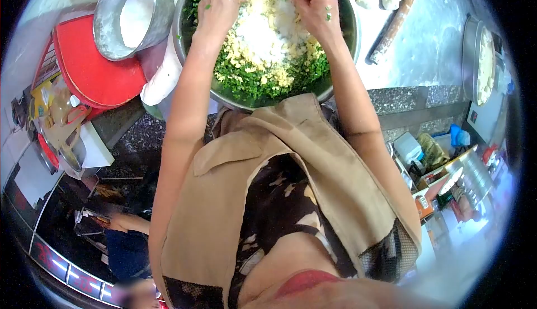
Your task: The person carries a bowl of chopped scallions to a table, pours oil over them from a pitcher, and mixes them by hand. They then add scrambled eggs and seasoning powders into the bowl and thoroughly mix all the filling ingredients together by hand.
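Left hand and right hand are curling over the bowl, can't tell how tightly or around what. White stuff is sitting mid-bowl on chopped greens, so spreading it outward evenly is beating clumps imo.

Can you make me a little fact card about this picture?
Bowl: big, round, metal
Inside: chopped greens, yellow bits, white heap
Left hand: over the bowl's left side
Right hand: over its right side, fingers bent
Green specks: on both hands
Right of bowl: brown stick
Left of bowl: metal pot
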Demonstrator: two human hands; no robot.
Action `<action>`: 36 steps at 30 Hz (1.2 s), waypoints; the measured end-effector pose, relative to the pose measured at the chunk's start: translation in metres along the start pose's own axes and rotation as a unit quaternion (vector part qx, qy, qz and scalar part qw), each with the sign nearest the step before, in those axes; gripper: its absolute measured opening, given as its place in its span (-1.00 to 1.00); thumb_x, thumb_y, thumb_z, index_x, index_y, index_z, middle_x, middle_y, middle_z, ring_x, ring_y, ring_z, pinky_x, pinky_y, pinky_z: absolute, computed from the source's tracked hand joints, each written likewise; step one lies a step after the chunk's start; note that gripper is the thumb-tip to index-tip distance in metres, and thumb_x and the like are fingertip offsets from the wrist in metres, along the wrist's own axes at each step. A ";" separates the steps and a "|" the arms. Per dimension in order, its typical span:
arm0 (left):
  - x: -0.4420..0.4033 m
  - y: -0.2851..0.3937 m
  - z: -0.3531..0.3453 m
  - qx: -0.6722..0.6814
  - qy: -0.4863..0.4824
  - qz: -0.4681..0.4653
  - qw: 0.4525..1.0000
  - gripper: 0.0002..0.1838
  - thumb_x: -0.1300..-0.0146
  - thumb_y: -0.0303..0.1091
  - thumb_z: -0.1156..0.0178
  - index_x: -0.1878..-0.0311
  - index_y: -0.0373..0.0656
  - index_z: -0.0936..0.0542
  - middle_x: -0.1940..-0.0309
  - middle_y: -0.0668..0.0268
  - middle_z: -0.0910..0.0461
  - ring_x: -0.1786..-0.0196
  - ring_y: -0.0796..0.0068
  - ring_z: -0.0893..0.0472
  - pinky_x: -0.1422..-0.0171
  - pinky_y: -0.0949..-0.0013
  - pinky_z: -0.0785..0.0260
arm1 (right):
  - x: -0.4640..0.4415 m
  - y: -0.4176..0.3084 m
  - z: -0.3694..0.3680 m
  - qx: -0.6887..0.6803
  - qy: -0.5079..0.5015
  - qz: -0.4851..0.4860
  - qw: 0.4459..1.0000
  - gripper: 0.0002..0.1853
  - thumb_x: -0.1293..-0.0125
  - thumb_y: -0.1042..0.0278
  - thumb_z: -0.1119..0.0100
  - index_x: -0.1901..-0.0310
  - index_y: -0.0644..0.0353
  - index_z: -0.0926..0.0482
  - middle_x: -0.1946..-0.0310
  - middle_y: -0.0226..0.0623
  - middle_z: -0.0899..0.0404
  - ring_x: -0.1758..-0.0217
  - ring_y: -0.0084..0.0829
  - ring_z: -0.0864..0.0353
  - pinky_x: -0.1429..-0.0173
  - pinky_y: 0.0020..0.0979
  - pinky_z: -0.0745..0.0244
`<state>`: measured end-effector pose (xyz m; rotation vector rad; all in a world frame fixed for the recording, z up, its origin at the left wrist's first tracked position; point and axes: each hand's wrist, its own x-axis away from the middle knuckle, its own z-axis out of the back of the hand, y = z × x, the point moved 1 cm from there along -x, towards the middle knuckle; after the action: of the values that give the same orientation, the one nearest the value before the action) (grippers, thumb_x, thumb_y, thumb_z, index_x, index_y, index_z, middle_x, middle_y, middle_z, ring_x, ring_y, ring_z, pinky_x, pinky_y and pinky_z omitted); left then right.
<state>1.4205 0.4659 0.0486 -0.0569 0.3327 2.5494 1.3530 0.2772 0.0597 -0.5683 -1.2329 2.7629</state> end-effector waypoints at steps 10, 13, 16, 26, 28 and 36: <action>0.013 -0.003 0.026 0.128 0.087 0.072 0.985 -0.86 -0.02 -0.28 -0.18 0.37 -0.11 -0.58 0.40 0.22 -0.53 0.34 0.18 -0.55 0.30 0.26 -0.39 | -0.016 -0.001 -0.030 0.078 -0.071 0.073 0.992 -0.86 0.02 0.33 -0.19 0.46 0.20 -0.57 0.51 -0.18 -0.46 0.34 -0.17 -0.46 0.25 -0.24 -0.39; 0.001 0.009 0.017 0.159 0.060 0.007 0.985 -0.79 -0.03 -0.39 -0.18 0.21 -0.11 -0.57 0.30 0.22 -0.51 0.33 0.17 -0.54 0.22 0.26 -0.39 | -0.014 -0.004 -0.014 0.055 0.017 0.065 0.996 -0.86 -0.03 0.35 -0.17 0.46 0.24 -0.54 0.51 -0.17 -0.45 0.38 -0.19 -0.45 0.30 -0.27 -0.37; -0.010 0.022 0.011 0.150 0.032 -0.033 0.988 -0.79 -0.01 -0.41 -0.19 0.21 -0.09 -0.58 0.28 0.23 -0.51 0.32 0.19 -0.54 0.22 0.26 -0.39 | -0.006 0.002 -0.005 0.020 -0.006 0.018 1.000 -0.86 -0.04 0.36 -0.18 0.44 0.25 -0.53 0.50 -0.17 -0.45 0.39 -0.18 -0.44 0.31 -0.28 -0.35; -0.025 0.013 0.010 0.066 0.001 -0.057 0.996 -0.81 -0.05 -0.23 -0.18 0.30 -0.10 -0.59 0.33 0.29 -0.52 0.33 0.19 -0.54 0.26 0.24 -0.39 | 0.001 0.009 0.017 0.004 0.027 -0.016 0.999 -0.85 -0.05 0.37 -0.19 0.35 0.22 -0.56 0.47 -0.22 -0.48 0.42 -0.25 -0.51 0.34 -0.38 -0.41; -0.020 0.009 0.014 0.079 0.071 0.003 0.994 -0.78 -0.06 -0.20 -0.16 0.28 -0.11 -0.57 0.33 0.26 -0.54 0.32 0.16 -0.54 0.26 0.23 -0.38 | -0.002 0.007 0.005 0.023 -0.013 0.054 0.998 -0.85 -0.03 0.39 -0.19 0.33 0.18 -0.57 0.45 -0.24 -0.49 0.35 -0.23 -0.50 0.29 -0.33 -0.41; 0.009 0.012 0.024 0.104 0.059 0.112 0.986 -0.86 -0.09 -0.34 -0.11 0.30 -0.12 -0.57 0.31 0.20 -0.52 0.30 0.17 -0.55 0.24 0.26 -0.40 | -0.014 0.006 -0.023 0.070 -0.013 0.095 0.993 -0.91 0.04 0.36 -0.19 0.46 0.14 -0.58 0.49 -0.23 -0.48 0.34 -0.21 -0.47 0.26 -0.27 -0.40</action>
<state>1.4075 0.4665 0.0733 -0.0962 0.6855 2.7222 1.3745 0.2864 0.0455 -0.6700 -1.0287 2.9916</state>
